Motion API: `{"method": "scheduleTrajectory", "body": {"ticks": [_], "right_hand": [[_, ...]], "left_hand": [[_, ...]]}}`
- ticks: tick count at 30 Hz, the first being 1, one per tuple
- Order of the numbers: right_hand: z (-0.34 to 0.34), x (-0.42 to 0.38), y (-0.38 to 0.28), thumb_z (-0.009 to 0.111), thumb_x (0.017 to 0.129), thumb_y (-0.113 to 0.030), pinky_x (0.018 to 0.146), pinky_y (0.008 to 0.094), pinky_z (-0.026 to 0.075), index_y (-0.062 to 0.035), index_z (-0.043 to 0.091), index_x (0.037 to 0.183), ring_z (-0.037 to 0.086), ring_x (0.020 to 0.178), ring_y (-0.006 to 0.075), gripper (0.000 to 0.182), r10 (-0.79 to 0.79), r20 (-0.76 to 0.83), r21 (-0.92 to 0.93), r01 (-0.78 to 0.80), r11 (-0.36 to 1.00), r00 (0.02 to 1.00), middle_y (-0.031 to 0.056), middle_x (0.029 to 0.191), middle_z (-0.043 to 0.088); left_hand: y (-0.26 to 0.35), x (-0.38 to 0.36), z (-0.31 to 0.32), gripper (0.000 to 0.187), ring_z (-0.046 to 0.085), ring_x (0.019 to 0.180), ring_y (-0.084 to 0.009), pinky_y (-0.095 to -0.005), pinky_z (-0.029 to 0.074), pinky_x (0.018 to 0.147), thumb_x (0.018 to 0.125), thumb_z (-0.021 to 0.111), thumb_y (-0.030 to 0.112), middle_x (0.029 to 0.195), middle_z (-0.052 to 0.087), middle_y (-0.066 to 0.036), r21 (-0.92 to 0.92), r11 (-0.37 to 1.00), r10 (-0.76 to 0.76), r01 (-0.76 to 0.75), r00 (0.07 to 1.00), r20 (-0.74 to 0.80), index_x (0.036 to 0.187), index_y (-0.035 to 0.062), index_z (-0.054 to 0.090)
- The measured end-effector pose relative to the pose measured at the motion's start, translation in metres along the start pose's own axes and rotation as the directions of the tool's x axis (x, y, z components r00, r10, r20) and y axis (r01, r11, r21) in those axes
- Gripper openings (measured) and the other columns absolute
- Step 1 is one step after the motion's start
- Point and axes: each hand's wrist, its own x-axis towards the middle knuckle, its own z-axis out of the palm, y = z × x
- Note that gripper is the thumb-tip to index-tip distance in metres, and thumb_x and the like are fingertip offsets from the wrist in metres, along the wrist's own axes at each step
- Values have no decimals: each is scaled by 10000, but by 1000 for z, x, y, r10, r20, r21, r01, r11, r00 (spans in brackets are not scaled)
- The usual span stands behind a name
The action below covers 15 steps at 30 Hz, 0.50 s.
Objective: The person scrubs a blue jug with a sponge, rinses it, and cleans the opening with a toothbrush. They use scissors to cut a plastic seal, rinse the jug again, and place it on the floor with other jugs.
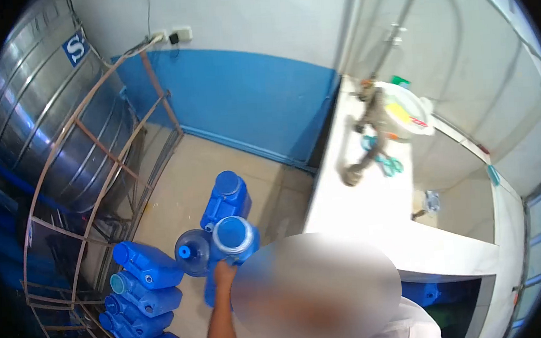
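My left hand (223, 273) reaches forward from the bottom of the view. Its fingers are closed at the near side of a blue water jug (246, 250), where the handle seems to be. The jug stands upright with its wide round mouth uncapped. Just beyond it is another blue jug (227, 199) with a round cap. A clear round bottle (193, 251) with a blue cap stands close on the left. A blurred oval covers the area right of my hand. My right hand is not visible.
Several blue jugs (146, 263) line the floor at left, beside a rusty metal frame (98, 142) and a steel tank (50, 114). At right, a white counter (341, 217) holds a white basin (412, 101) and a hose (376, 125). A blue-and-white wall (235, 97) closes the far side.
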Motion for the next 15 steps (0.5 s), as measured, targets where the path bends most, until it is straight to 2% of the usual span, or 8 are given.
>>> {"method": "scheduleTrajectory", "body": {"ticks": [1, 2, 4, 6, 8, 12, 14, 15], "right_hand": [[0, -23, -12, 558, 862, -214, 814, 327, 444, -21, 543, 1150, 531, 979, 187, 347, -11, 182, -23, 16, 1000, 983, 87, 1040, 590], [-10, -51, -39, 558, 862, -214, 814, 327, 444, -21, 543, 1150, 531, 979, 187, 347, -31, 167, -22, 35, 999, 986, 87, 1040, 590], [-39, -104, -126, 538, 876, -220, 856, 297, 427, -17, 508, 1201, 523, 1016, 168, 384, 256, 601, -176, -187, 966, 757, 93, 1105, 579], [-81, -133, -154, 496, 899, -208, 865, 276, 423, -14, 465, 1247, 519, 1026, 138, 399, -123, 739, -145, 335, 931, 662, 79, 1153, 562], [-136, -208, -247, 462, 911, -188, 874, 259, 417, -15, 456, 1259, 523, 1009, 120, 389, -1, 660, -103, 91, 990, 751, 67, 1163, 556], [-234, -269, -308, 444, 910, -168, 881, 269, 427, -11, 495, 1222, 538, 1010, 136, 353, -147, 479, -186, 263, 947, 866, 86, 1139, 571], [-286, -305, -336, 454, 902, -147, 872, 282, 441, -11, 494, 1222, 545, 1007, 143, 349, -185, 325, -262, 276, 925, 927, 89, 1131, 577], [-310, -323, -345, 453, 901, -143, 872, 285, 445, -9, 494, 1221, 548, 1006, 146, 348, -208, 239, -235, 264, 935, 949, 88, 1132, 576]], "left_hand": [[3, -29, -19, 429, 608, 897, -375, -442, 490, 756, 683, 652, 257, 942, 625, -238, 62, 998, 9, -1, 992, -127, 1018, -7, 609], [9, -61, -44, 378, 607, 864, -396, -457, 487, 739, 653, 637, 214, 906, 624, -247, 107, 988, -104, 113, 991, -88, 961, -5, 628], [18, -136, -96, 302, 610, 795, -397, -462, 477, 683, 639, 618, 202, 818, 618, -249, 110, 994, 19, -4, 991, -131, 873, 15, 655], [43, -214, -153, 272, 605, 728, -402, -451, 472, 651, 618, 630, 193, 749, 607, -248, 209, 966, 192, -148, 959, -207, 817, 8, 650], [75, -284, -211, 291, 601, 717, -401, -454, 467, 637, 588, 647, 173, 710, 597, -251, 355, 919, 272, -172, 928, -255, 805, -19, 624], [166, -403, -309, 324, 578, 651, -407, -431, 464, 607, 569, 671, 179, 639, 575, -219, 690, 709, 481, -143, 815, -325, 824, -8, 600], [201, -444, -349, 338, 579, 648, -373, -435, 447, 602, 564, 670, 173, 793, 601, -222, 657, 711, 555, -253, 775, -303, 834, -7, 577], [210, -461, -363, 328, 571, 740, -340, -404, 439, 665, 610, 659, 190, 817, 572, -208, 623, 716, 631, -315, 673, -386, 843, -17, 557]]}}
